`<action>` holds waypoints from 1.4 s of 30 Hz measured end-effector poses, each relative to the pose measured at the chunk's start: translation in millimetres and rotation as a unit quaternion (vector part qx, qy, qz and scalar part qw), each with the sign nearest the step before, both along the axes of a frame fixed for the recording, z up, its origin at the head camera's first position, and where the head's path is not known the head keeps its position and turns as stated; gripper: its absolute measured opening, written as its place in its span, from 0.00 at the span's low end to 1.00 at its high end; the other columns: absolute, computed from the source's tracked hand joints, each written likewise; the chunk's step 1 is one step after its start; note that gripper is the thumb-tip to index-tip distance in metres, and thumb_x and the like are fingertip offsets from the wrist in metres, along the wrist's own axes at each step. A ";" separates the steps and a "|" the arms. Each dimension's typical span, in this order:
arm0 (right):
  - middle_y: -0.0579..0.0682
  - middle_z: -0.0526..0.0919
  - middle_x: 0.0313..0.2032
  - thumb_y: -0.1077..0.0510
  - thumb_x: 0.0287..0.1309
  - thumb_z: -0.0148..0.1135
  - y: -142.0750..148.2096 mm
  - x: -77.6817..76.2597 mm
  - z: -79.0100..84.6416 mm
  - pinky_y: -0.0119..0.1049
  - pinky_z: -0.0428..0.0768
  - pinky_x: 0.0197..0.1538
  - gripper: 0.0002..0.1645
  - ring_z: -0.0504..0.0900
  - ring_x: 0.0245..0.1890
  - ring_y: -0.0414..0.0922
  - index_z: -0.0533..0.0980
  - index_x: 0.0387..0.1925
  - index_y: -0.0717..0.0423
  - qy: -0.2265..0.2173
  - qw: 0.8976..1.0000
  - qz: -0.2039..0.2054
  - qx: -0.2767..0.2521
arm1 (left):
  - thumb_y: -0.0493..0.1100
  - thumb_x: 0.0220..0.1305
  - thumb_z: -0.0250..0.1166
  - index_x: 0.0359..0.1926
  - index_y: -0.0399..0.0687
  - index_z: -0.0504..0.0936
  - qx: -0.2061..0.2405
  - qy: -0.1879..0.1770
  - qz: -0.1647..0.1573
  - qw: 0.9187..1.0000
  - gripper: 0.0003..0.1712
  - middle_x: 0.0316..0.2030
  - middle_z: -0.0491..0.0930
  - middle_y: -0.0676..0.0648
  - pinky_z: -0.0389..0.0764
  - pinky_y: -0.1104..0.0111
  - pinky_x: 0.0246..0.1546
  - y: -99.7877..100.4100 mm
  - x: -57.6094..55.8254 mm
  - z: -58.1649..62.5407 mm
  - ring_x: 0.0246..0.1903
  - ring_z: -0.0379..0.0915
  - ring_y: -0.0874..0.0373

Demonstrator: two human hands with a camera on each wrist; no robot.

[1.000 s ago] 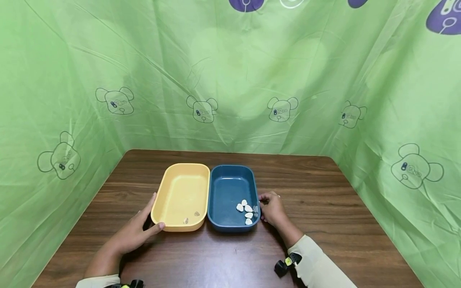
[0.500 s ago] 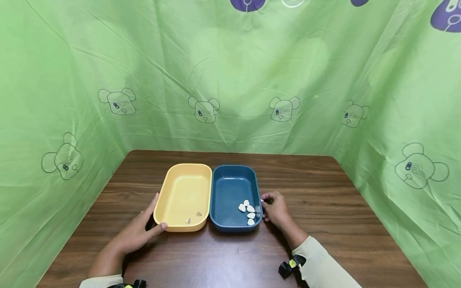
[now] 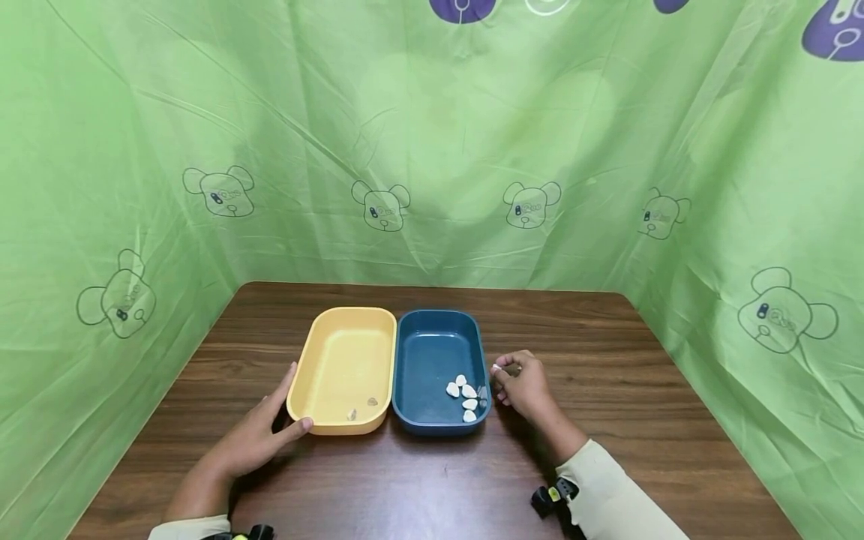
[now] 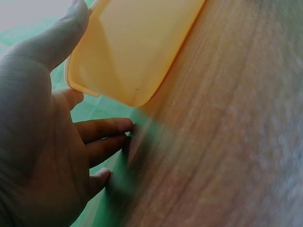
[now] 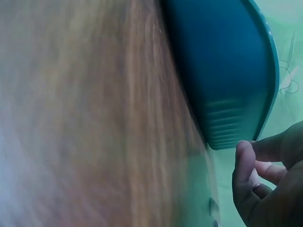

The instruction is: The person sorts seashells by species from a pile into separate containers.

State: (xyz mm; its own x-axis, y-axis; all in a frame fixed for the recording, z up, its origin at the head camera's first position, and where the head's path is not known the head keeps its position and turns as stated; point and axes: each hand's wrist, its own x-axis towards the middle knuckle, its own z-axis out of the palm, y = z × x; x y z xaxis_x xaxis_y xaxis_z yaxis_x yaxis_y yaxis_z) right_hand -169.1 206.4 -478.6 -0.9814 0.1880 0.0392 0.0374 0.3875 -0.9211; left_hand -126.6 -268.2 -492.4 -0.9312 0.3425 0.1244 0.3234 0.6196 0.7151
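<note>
In the head view a yellow tray [image 3: 343, 360] and a blue tray [image 3: 439, 341] stand side by side. My left hand [image 3: 253, 435] rests along the yellow tray's near left corner, fingers fairly straight and thumb at the rim; the left wrist view shows its lower fingers spread below the tray [image 4: 128, 52]. Just right of the blue tray, my right hand [image 3: 529, 386] pinches a small white pebble [image 3: 496, 367] between thumb and index finger. Several white pebbles [image 3: 469, 391] and a few dark grey pebbles [image 3: 482, 396] lie in the blue tray. Two brownish pebbles [image 3: 352, 414] lie in the yellow one.
Both trays stand on a brown wood-grain table [image 3: 432, 480]. Green cloth [image 3: 432, 150] printed with bear heads hangs around its back and sides. The blue tray's outer wall [image 5: 222, 61] fills the upper right of the right wrist view.
My right hand has drawn slightly right, away from the blue tray's side, and the white pebble in its fingertips shows more clearly. The left hand and the trays hold their places.
</note>
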 end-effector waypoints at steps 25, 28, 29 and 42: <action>0.61 0.79 0.52 0.66 0.70 0.71 -12.8 -8.0 60.7 0.38 0.88 0.27 0.06 0.86 0.20 0.46 0.86 0.42 0.68 0.071 0.997 -0.007 0.026 | 0.53 0.76 0.71 0.91 0.61 0.37 0.007 0.001 -0.002 1.000 0.61 0.87 0.49 0.30 0.42 0.88 0.70 -1.2 1.5 -1.0 0.82 0.50 0.25; 0.61 0.79 0.51 0.67 0.68 0.72 -21.4 -8.3 66.2 0.38 0.89 0.28 0.06 0.85 0.19 0.44 0.86 0.42 0.69 0.079 0.997 0.006 0.013 | 0.53 0.76 0.71 0.91 0.61 0.37 0.010 0.000 -0.003 1.000 0.60 0.87 0.49 0.30 0.41 0.89 0.68 -1.2 2.0 -0.4 0.82 0.50 0.25; 0.61 0.79 0.51 0.67 0.68 0.72 -24.7 -8.1 67.9 0.37 0.89 0.27 0.06 0.84 0.19 0.42 0.86 0.42 0.70 0.080 0.997 0.011 0.009 | 0.53 0.76 0.70 0.91 0.61 0.37 0.010 0.000 -0.002 1.000 0.60 0.87 0.49 0.30 0.42 0.89 0.69 -1.3 2.2 -0.3 0.82 0.50 0.25; 0.56 0.80 0.48 0.62 0.65 0.77 -68.0 -4.6 82.0 0.29 0.82 0.28 0.07 0.81 0.21 0.40 0.86 0.34 0.62 0.089 0.994 0.068 0.014 | 0.53 0.76 0.70 0.91 0.60 0.37 0.002 0.003 -0.002 1.000 0.60 0.87 0.49 0.30 0.48 0.77 0.78 -1.8 2.2 -0.6 0.82 0.50 0.25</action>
